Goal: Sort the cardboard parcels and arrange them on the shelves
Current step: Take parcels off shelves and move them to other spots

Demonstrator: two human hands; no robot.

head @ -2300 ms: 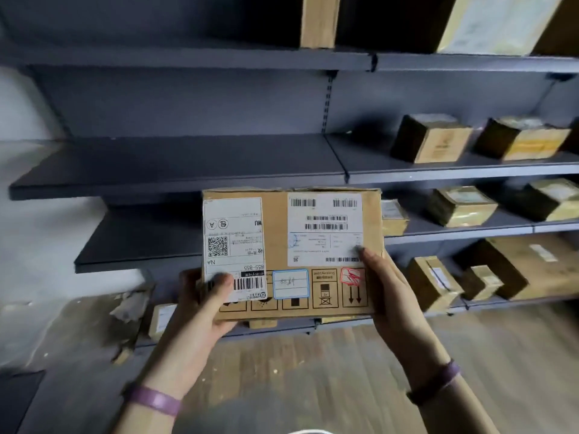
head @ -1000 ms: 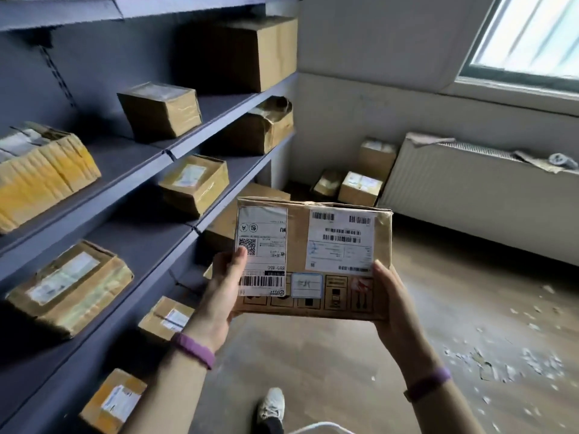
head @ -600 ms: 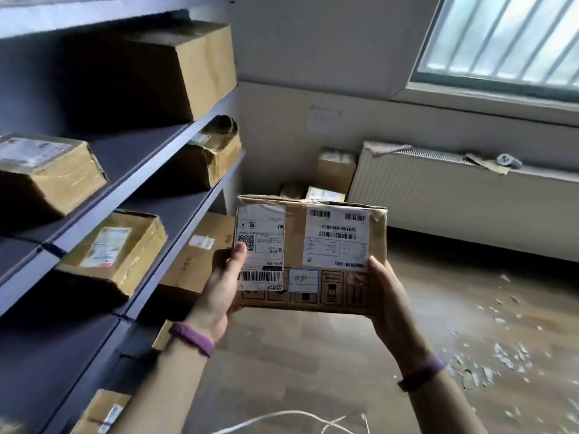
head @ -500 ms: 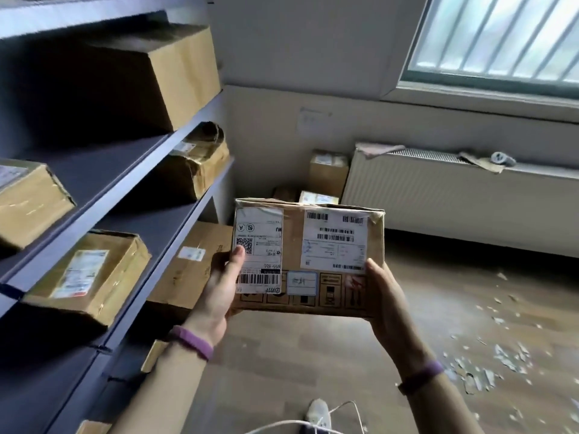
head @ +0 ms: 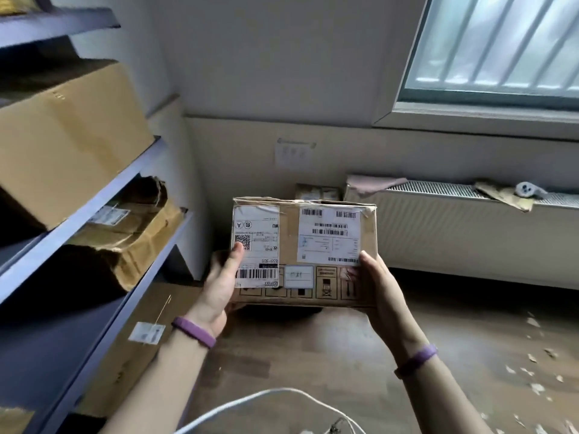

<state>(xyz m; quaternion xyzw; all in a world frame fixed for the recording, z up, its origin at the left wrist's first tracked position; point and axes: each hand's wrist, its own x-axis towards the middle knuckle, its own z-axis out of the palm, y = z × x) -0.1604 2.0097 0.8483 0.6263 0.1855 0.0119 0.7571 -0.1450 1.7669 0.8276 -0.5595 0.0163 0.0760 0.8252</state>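
The grey shelving [head: 94,203] runs down the left side. Its upper visible shelf carries a large plain carton [head: 69,136] that overhangs the front edge. On the shelf below lies a torn parcel [head: 134,236] with ripped brown wrapping and a white label on top. At the bottom a flat carton [head: 141,339] with a small white sticker lies under the lowest shelf. The cardboard parcel [head: 288,242] is on none of these: it is held in the air in front of the far corner, its labelled face tilted toward the camera. The left hand [head: 219,286] grips its lower left corner, the thumb pressed on the white label with the QR code and the fingers behind the box. The right hand [head: 379,286] grips the lower right corner, thumb on the front beside the handling symbols. Each wrist wears a purple band [head: 194,332]. Behind the parcel a small box [head: 316,191] stands in the corner next to the radiator [head: 454,233], under the window [head: 501,42]. Compared with half a second ago, the grip and the parcel's tilt are unchanged. The view has moved nearer the corner, so the labelled parcel at the left of the middle shelf has left the picture. The parcel now covers most of the corner boxes, and the shoe at the bottom edge is gone.
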